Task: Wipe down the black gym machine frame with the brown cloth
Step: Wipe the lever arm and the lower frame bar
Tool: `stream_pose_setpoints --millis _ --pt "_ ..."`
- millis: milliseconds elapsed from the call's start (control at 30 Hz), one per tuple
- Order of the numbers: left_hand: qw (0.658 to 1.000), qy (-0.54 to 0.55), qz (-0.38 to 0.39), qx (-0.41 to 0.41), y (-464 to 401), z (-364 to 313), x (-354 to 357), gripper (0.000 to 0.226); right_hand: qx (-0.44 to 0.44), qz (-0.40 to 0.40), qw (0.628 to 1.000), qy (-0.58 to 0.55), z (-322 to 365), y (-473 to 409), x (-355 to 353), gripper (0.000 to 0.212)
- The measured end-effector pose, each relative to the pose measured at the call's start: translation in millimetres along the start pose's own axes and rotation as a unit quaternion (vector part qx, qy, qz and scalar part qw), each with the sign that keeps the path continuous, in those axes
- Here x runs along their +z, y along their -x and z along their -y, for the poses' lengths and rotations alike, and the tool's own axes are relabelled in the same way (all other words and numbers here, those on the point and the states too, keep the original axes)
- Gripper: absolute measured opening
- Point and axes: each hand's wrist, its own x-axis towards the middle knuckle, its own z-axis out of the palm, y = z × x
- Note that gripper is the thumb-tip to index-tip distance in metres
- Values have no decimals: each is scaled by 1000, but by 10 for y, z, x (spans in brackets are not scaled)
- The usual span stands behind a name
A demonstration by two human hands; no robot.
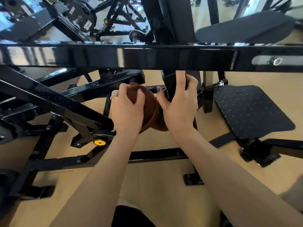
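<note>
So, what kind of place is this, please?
Most likely a gym. A black machine frame runs across the view, a weight plate hangs on a machine behind it, and a ridged footplate sits low on the right. The left hand grips a brown cloth.

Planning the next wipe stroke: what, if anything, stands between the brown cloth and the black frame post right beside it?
Nothing separate does. The left hand grips the brown cloth beside the upright frame post, but the right hand is wrapped round that post, so its fingers cover part of the surface to wipe.
</note>
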Motion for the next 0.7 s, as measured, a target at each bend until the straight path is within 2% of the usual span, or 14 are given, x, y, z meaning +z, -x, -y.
stream_pose_setpoints --millis 67,133,233,333,400,467,533,633,700 --pt "984 -106 6 145 120 4 32 30 0 -4 1000 3 -11 -10 -5 62" --pt "972 -138 26 189 90 69 12 31 -3 -11 1000 9 -19 -10 -11 64" --pt "982 -109 24 154 38 78 -9 28 -6 -15 1000 4 -23 -4 -21 64" --pt "999 -27 -10 36 -6 8 52 24 2 -13 1000 -5 -45 7 -29 63" --pt "999 27 -29 -11 -80 25 49 26 8 -3 1000 -16 -44 17 -52 63" --pt "997 60 -21 -41 -125 67 36 18 8 4 1000 -22 -28 16 -67 64" --pt "998 53 -19 -35 -100 101 25 17 5 4 1000 -25 4 20 -80 68" --pt "999 34 -17 -7 -59 121 28 28 6 36 998 -52 -13 7 -144 70" --pt "999 48 -14 -17 -54 147 35 22 10 52 996 -72 -62 -51 -183 70"
